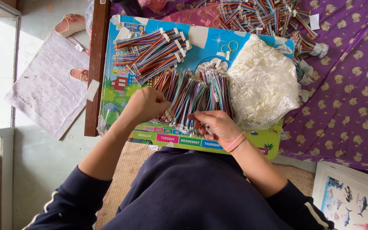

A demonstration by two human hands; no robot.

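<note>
From the head camera: a clear plastic bag (264, 87) of white pieces lies at the desk's (107, 91) right edge, and coloured day labels (179, 139) run along its near edge. The left hand (145, 105) is closed on the wire bundles (192, 100) at the desk's middle. The right hand's (216, 126) fingers (199, 120) curl around wire ends near that edge.

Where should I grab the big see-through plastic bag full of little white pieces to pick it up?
Probably at the gathered top of the clear plastic bag of small white pieces, near the far edge of the colourful children's table. Come from above and from its right side, since the rainbow wire bundles crowd its left. The bag is slumped and soft, so pinching loose film should hold better than squeezing its bulging middle.
</note>
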